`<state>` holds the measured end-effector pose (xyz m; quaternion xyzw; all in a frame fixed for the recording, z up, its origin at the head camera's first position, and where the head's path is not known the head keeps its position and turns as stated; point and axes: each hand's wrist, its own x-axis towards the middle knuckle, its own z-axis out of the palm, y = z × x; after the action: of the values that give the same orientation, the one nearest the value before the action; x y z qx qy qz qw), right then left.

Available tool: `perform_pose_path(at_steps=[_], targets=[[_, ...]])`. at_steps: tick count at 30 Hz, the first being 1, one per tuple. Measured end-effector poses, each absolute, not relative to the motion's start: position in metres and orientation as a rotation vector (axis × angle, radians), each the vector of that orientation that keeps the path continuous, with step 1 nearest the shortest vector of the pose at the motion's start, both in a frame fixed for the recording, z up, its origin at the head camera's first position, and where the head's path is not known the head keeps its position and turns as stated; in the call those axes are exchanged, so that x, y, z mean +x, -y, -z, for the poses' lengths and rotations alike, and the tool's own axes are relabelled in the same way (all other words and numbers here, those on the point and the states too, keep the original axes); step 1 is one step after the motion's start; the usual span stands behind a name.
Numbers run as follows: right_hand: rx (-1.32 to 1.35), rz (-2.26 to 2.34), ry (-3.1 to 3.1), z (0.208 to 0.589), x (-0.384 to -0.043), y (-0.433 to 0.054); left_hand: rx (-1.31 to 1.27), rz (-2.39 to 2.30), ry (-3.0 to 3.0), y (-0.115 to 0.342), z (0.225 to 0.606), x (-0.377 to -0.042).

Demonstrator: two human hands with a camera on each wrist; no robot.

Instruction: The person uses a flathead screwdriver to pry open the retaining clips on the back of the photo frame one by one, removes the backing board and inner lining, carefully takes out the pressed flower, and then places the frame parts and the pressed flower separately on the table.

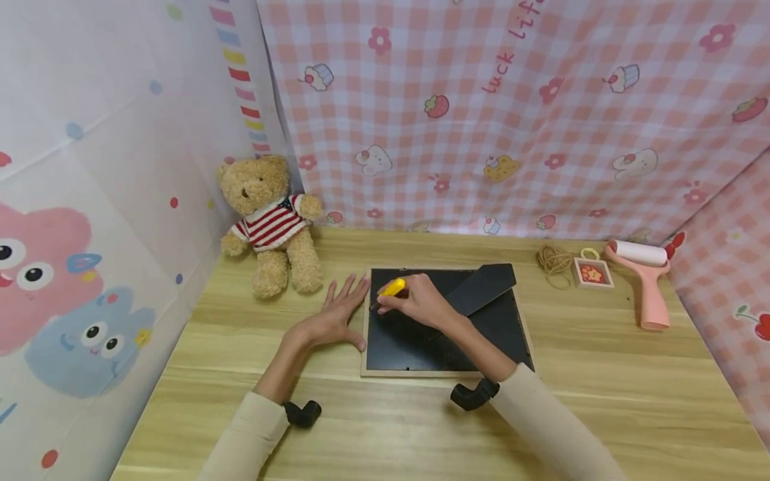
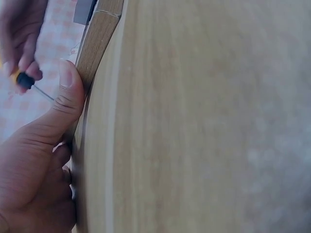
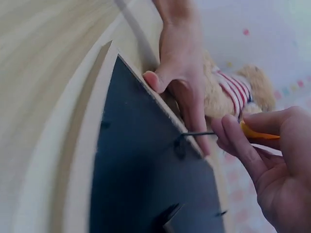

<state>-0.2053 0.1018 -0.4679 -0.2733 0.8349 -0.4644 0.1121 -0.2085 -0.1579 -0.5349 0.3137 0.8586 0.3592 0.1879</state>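
A picture frame (image 1: 415, 357) lies on the table with its black back up and a pale wooden rim. Its black stand leg (image 1: 490, 287) slants across the upper right of the back. My right hand (image 1: 428, 302) pinches a yellow screwdriver (image 1: 394, 288). In the right wrist view the thin shaft (image 3: 200, 133) reaches a small dark fastener (image 3: 179, 147) near the rim. My left hand (image 1: 332, 322) rests along the frame's left side, fingers spread and straight. The thumb (image 2: 67, 92) presses the wooden edge (image 2: 97, 43) in the left wrist view.
A teddy bear (image 1: 277, 227) in a striped shirt sits at the back left. Along the back right are a bundle of twine (image 1: 553, 260), a small square framed piece (image 1: 592, 272), a yellow ring (image 1: 590, 253) and a pink-handled roller (image 1: 652, 294). Patterned curtains (image 1: 457, 133) border the table.
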Motion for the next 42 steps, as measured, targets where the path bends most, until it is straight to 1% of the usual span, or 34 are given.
perform_pose_path(at_steps=[6, 11, 15, 28, 34, 36, 42], targets=[[-0.568, 1.626, -2.282, 0.489, -0.204, -0.119, 0.899, -1.029, -2.42, 0.161, 0.534, -0.207], [-0.52, 1.704, -2.198, 0.503, -0.204, -0.121, 0.878, -1.019, -2.421, 0.162, 0.537, -0.204], [-0.572, 1.676, -2.256, 0.502, -0.204, -0.117, 0.871, -0.996, -2.447, 0.163, 0.538, -0.202], [-0.847, 1.381, -2.431, 0.472, -0.207, -0.088, 0.857, -0.991, -2.459, 0.163, 0.537, -0.203], [-1.061, 1.197, -2.501, 0.464, -0.211, -0.075, 0.846, -1.017, -2.434, 0.166, 0.543, -0.204], [-1.084, 1.171, -2.511, 0.463, -0.212, -0.075, 0.852, -1.022, -2.432, 0.166, 0.543, -0.204], [-1.035, 1.154, -2.53, 0.461, -0.211, -0.09, 0.896, -1.021, -2.451, 0.162, 0.545, -0.202]])
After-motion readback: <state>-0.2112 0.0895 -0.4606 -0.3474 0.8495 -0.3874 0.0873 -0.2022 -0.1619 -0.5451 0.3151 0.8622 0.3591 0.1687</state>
